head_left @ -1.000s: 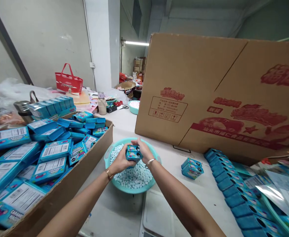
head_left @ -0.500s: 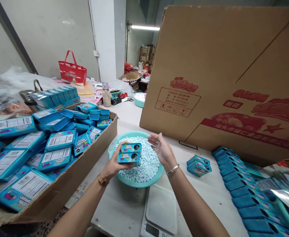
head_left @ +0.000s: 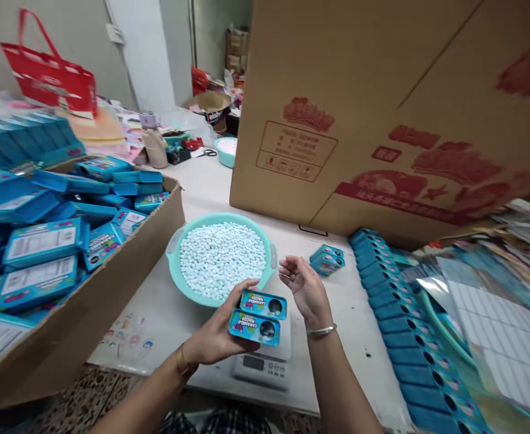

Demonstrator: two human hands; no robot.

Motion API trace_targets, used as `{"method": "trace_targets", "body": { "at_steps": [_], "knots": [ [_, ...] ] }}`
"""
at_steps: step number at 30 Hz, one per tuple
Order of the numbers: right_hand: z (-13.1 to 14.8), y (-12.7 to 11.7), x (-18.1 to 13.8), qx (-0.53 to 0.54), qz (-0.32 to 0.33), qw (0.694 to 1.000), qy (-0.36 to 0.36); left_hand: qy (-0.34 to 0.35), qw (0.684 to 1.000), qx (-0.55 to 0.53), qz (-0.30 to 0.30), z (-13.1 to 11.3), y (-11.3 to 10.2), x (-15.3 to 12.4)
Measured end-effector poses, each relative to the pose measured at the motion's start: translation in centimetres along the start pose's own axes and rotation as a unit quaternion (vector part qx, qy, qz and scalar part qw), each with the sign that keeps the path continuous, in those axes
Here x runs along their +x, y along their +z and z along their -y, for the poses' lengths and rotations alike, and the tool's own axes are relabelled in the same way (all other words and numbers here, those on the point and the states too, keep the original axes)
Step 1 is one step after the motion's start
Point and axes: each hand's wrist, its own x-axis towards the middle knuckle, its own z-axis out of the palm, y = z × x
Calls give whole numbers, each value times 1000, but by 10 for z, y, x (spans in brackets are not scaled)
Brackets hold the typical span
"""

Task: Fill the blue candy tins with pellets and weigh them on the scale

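My left hand [head_left: 217, 334] grips two small blue candy boxes [head_left: 258, 315] stacked side by side, holding them just above a small white scale [head_left: 265, 361]. My right hand [head_left: 304, 286] hovers beside them with its palm up and fingers loosely spread, holding nothing. Just behind the hands sits a teal basin [head_left: 174, 265] filled with small pale blue candies [head_left: 222, 256].
A cardboard tray [head_left: 88, 313] piled with larger blue boxes [head_left: 43, 241] fills the left. A big cardboard carton [head_left: 382, 108] stands behind. A row of small blue boxes [head_left: 409, 337] runs along the right, with two more [head_left: 327, 260] near the carton. A red bag [head_left: 47, 75] is at the far left.
My left hand carried the two boxes from over the basin toward me, to above the scale. My right hand let go of them and opened. The view tilted down.
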Motion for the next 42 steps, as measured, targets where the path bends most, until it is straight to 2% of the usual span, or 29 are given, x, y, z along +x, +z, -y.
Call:
{"method": "trace_targets", "body": {
  "at_steps": [3,6,9,11,14,16,18,20,21,24,26,27,31,36,38,39,41,42],
  "knots": [
    [0,-32,-8,7,-47,999,-1,-8,1000,10,25,31,20,8],
    [-1,-54,-17,7,-74,997,-1,21,996,72,37,56,27,16],
    [-3,-68,-22,4,-86,996,5,39,993,103,39,70,26,17],
    [-2,-72,-21,0,-87,996,8,32,993,109,29,71,25,15],
    [4,-61,-13,-22,-81,996,-14,9,993,116,17,58,20,3],
    [7,-40,-5,-66,-67,994,-51,6,993,116,5,45,12,-13],
    [5,-11,7,-146,-21,984,-100,11,992,124,-29,34,-3,-35],
    [-4,22,20,-255,77,952,-152,9,984,152,-92,32,-25,-61],
    [-11,37,27,-312,144,922,-181,-1,977,173,-128,33,-36,-74],
    [-39,75,50,-459,315,801,-218,-53,942,240,-227,48,-69,-104],
    [-59,90,64,-504,370,751,-212,-76,924,265,-267,62,-83,-113],
    [-69,95,70,-507,381,745,-208,-77,918,269,-281,68,-87,-114],
    [-97,101,88,-485,375,769,-182,-57,915,257,-305,80,-90,-110],
    [-102,105,99,-491,319,802,-122,-77,917,225,-320,76,-79,-110],
    [-95,109,103,-461,279,839,-76,-72,915,227,-326,72,-76,-116],
    [-89,110,104,-423,263,866,-31,-59,908,239,-340,69,-74,-120],
    [-71,109,106,-315,242,914,75,-12,874,273,-402,62,-69,-127],
    [-60,107,105,-267,237,927,117,18,851,289,-439,57,-65,-131]
  ]
}}
